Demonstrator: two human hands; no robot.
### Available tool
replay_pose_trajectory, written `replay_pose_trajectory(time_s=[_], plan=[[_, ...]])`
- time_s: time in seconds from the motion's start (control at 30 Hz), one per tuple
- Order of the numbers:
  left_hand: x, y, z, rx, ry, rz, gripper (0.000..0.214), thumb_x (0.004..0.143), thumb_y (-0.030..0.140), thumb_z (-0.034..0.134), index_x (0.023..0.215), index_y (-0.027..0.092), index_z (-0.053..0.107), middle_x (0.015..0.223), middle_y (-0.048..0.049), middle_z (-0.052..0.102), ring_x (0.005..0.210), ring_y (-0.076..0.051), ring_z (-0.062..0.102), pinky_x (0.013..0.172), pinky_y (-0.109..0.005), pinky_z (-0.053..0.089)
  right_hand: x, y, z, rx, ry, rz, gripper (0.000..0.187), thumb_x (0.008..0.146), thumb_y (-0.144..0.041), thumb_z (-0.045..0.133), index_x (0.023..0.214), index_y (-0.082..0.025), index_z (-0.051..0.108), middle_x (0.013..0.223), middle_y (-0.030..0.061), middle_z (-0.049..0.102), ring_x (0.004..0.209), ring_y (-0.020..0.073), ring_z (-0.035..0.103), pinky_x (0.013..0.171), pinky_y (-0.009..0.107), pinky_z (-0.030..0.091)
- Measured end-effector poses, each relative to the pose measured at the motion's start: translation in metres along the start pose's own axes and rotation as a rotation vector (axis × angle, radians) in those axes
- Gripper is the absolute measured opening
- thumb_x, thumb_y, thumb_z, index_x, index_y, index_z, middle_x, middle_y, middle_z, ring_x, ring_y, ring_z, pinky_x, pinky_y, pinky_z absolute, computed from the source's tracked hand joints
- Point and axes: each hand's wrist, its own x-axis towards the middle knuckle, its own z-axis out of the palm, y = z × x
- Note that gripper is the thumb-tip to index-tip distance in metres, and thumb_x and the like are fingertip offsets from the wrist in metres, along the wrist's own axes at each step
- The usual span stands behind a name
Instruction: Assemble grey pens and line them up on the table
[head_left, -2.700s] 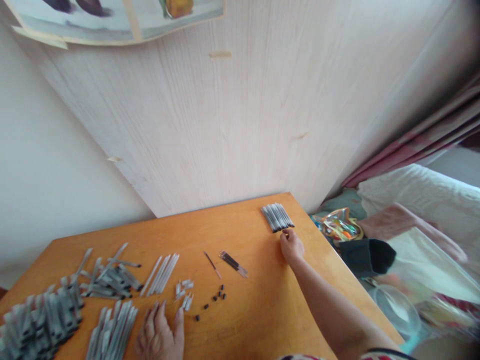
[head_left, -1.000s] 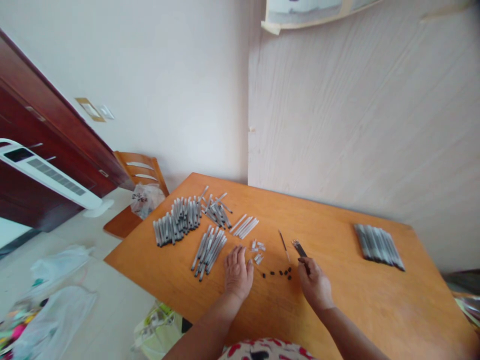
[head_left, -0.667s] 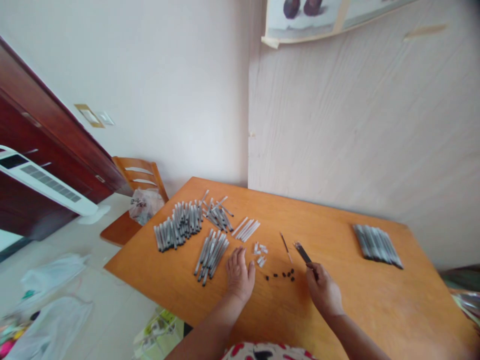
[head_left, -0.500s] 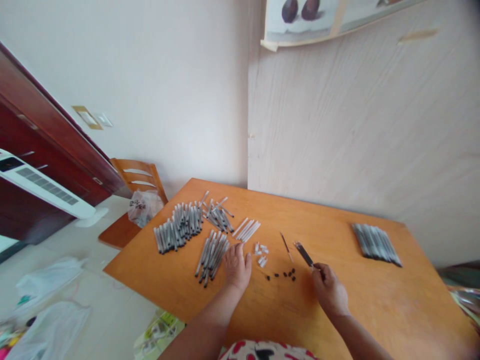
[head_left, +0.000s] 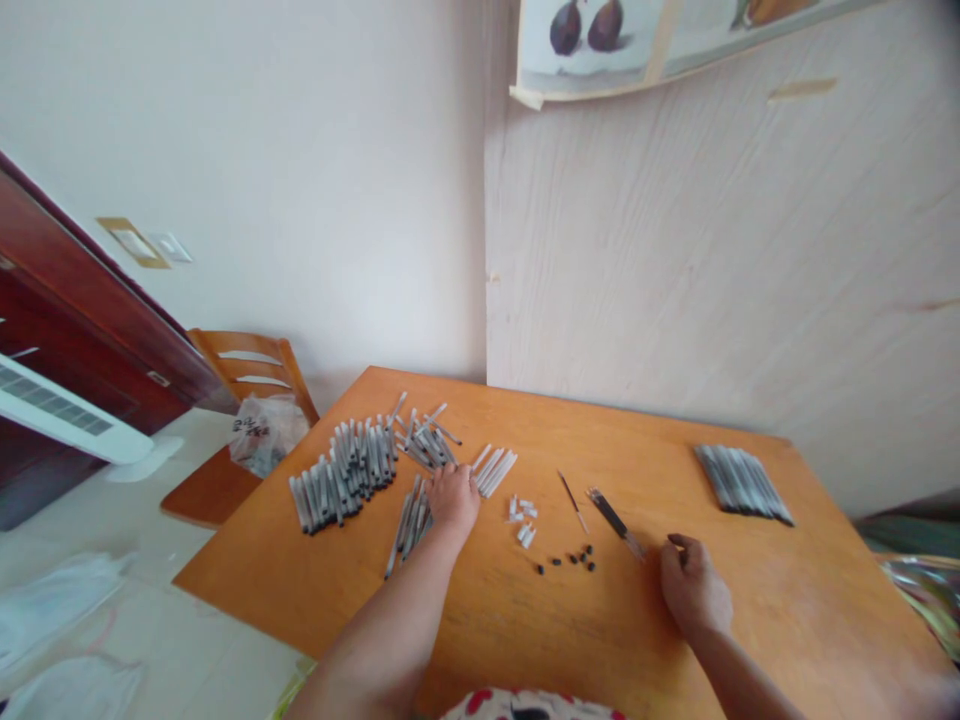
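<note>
My left hand (head_left: 453, 499) reaches over the pens in the middle of the table's left half. Its fingers lie apart and bent down at the edge of a pile of grey pens (head_left: 427, 440), beside a short row of white pen barrels (head_left: 495, 472). Its fingertips are partly hidden. Under its wrist lies another group of pens (head_left: 409, 520). My right hand (head_left: 696, 583) rests on the table with curled fingers, and nothing shows in it. Just left of it lies a bundle of dark pen refills (head_left: 611, 513), apart from the fingers. A single refill (head_left: 574, 501) lies further left.
Small clear plastic pieces (head_left: 526, 535) and several black caps (head_left: 574, 558) lie between my hands. A large heap of pens (head_left: 349, 465) covers the table's left side. A flat row of pens (head_left: 744, 483) lies at right. A chair (head_left: 251, 365) holding a plastic bag stands beyond.
My right hand has let go of the refill bundle and drawn back to the right. My left hand has moved forward and left onto the pens. The camera view has shifted slightly.
</note>
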Motion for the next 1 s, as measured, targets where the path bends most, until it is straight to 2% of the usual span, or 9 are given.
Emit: replay_pose_trajectory(time_s=[0.2,0.47,0.67,0.83,0.93,1.0], plan=[[0.019,-0.003,0.004,0.046,0.016,0.048,0.023,0.09,0.031,0.05,0.094,0.021,0.069,0.101,-0.0122,0.065,0.105,-0.029,0.054,0.09,-0.044,0.038,-0.001,0.003,0.007,-0.054,0.022,-0.026,0.048,0.096,-0.049,0.03,0.125,-0.023,0.058,0.112,0.0138,0.071,0.089,0.0284,0.067,0.069,0.036,0.044],[0.031,0.0,0.011,0.071,0.008,0.042,0.021,0.088,0.027,0.05,0.09,0.019,0.07,0.103,-0.0139,0.066,0.106,-0.03,0.055,0.09,-0.045,0.038,0.001,0.005,0.011,-0.072,0.037,-0.019,0.049,0.098,-0.05,0.027,0.124,-0.022,0.058,0.11,0.0142,0.071,0.086,0.0277,0.067,0.067,0.035,0.042],[0.035,0.005,0.001,0.032,-0.003,0.007,0.024,0.089,0.029,0.049,0.093,0.018,0.07,0.103,-0.0156,0.068,0.107,-0.032,0.057,0.09,-0.045,0.038,-0.002,0.0,0.008,-0.064,0.063,-0.011,0.048,0.098,-0.049,0.027,0.122,-0.023,0.059,0.107,0.013,0.071,0.08,0.0254,0.066,0.064,0.033,0.04],[0.031,0.011,-0.008,-0.14,-0.014,-0.014,0.026,0.09,0.029,0.047,0.103,0.018,0.067,0.095,-0.0127,0.073,0.096,-0.028,0.065,0.087,-0.041,0.042,-0.005,-0.008,0.004,-0.053,0.098,-0.029,0.045,0.099,-0.045,0.03,0.119,-0.02,0.061,0.102,0.0133,0.072,0.079,0.0236,0.065,0.065,0.032,0.039],[0.021,0.01,-0.004,-0.363,0.009,-0.01,0.032,0.09,0.027,0.047,0.117,0.018,0.062,0.098,-0.0114,0.074,0.094,-0.025,0.067,0.084,-0.035,0.046,-0.007,-0.011,0.003,-0.035,0.102,-0.041,0.042,0.099,-0.043,0.031,0.118,-0.02,0.06,0.104,0.012,0.071,0.081,0.0225,0.065,0.067,0.032,0.038],[0.012,0.009,0.0,-0.523,0.035,0.057,0.031,0.091,0.025,0.043,0.114,0.019,0.064,0.104,-0.011,0.074,0.099,-0.024,0.067,0.086,-0.034,0.048,-0.008,-0.012,0.002,-0.015,0.1,-0.042,0.041,0.098,-0.043,0.032,0.117,-0.02,0.06,0.105,0.0108,0.071,0.083,0.0223,0.065,0.068,0.031,0.038]])
